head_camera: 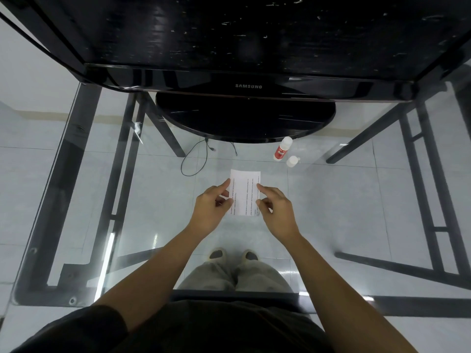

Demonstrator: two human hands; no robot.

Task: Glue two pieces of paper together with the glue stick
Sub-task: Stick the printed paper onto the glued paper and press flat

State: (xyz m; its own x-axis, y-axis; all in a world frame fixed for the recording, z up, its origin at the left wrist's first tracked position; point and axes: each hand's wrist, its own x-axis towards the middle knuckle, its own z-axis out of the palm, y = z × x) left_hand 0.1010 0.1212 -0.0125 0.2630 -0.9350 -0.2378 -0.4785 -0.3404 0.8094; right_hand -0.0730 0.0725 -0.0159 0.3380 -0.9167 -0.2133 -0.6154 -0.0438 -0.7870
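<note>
- Head camera view, looking down: a person stands at a glass table (pixel 356 200) with both forearms stretched forward over it.
- Printed white paper (pixel 245 192) lies flat on the glass, in front of a dark monitor's round base (pixel 244 118).
- Left hand (pixel 211 207) rests at the paper's left edge, forefinger extended onto it, other fingers loosely curled; it pinches nothing.
- Right hand (pixel 276 208) mirrors it at the right edge, forefinger on the sheet, also grasping nothing.
- Glue stick (pixel 282 148) stands uncapped to the far right of the paper, well apart from both hands; its white cap (pixel 292 161) sits just beside it.
- Whether one sheet or two stacked sheets lie there cannot be told.
- Judged step: lining up and pressing the sheets together.
- To do it well, the fingertips should hold the edges square, then smooth outward from the middle so the glued area bonds flat without wrinkles or slipping on the slick glass.
</note>
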